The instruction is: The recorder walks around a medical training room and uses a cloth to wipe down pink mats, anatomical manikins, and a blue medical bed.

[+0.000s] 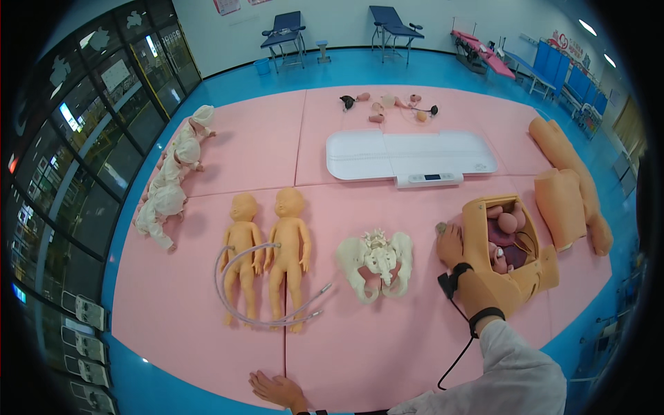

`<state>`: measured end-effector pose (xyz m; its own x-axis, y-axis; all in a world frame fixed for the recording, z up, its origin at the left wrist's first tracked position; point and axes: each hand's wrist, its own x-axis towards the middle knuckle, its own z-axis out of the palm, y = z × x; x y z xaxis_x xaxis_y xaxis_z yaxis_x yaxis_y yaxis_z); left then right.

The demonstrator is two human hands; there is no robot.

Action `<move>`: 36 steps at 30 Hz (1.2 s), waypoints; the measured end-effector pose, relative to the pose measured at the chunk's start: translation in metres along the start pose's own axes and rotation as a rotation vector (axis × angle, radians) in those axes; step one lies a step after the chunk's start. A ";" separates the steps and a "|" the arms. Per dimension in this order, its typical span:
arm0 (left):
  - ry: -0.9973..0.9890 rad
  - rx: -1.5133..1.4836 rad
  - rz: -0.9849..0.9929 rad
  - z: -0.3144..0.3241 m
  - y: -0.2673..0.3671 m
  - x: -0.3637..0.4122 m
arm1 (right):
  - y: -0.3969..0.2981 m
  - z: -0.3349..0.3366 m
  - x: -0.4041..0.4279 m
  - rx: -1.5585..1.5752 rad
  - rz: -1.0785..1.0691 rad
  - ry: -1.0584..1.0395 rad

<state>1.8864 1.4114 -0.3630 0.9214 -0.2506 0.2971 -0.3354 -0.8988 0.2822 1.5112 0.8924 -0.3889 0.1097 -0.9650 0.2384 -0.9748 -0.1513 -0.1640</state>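
Note:
My right hand (450,245) lies against the left side of an open birthing torso model (474,228), its fingertips by a small greenish-brown object (441,227); whether the hand grips anything is hard to tell. Inside the torso are a fetus doll (507,222) and dark red lining. My left hand (272,388) rests flat on the pink mat (207,358) at its near edge, fingers apart and holding nothing. Between the hands stands a white pelvis model (381,262). Two tan infant manikins (241,233) lie on their backs to its left, with clear tubes (223,290) at their bellies.
A white baby scale (358,155) lies beyond the pelvis, with small models and black bulbs (347,102) behind it. Clothed dolls (168,199) line the left edge. Tan limb models (560,207) lie at right. A black cable (456,360) hangs from my right wrist. Examination beds stand along the wall.

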 end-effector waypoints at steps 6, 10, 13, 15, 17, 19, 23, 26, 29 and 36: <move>-0.025 0.040 0.133 -0.010 0.025 0.000 | 0.053 0.016 0.121 -0.096 0.019 0.039; -0.007 0.067 0.188 -0.009 -0.001 0.001 | 0.016 0.017 0.129 -0.063 0.108 0.001; 0.023 0.032 0.195 -0.002 -0.002 -0.005 | 0.008 0.002 0.110 -0.082 0.045 0.076; -0.009 0.034 0.138 0.002 0.004 -0.008 | 0.016 -0.009 0.085 -0.040 -0.041 0.074; 0.008 0.030 0.148 0.000 0.008 -0.008 | 0.016 -0.016 0.053 -0.025 -0.090 0.109; 0.023 0.017 0.145 0.001 0.011 -0.010 | 0.013 -0.017 0.016 -0.014 -0.145 0.101; 0.072 0.043 0.165 0.011 -0.005 -0.008 | -0.030 -0.039 -0.064 0.102 -0.193 0.074; 0.060 0.042 0.179 0.010 -0.009 -0.009 | -0.055 -0.073 -0.126 0.240 -0.197 0.020; 0.030 -0.001 0.146 0.005 -0.008 -0.005 | -0.069 -0.092 -0.180 0.299 -0.204 -0.078; -0.039 -0.095 0.005 0.001 0.009 -0.004 | -0.064 -0.105 -0.284 0.308 -0.180 -0.069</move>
<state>1.8800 1.4033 -0.3627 0.9260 -0.2703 0.2635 -0.3553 -0.8598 0.3667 1.5220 1.1983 -0.3455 0.2974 -0.9275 0.2264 -0.8355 -0.3676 -0.4084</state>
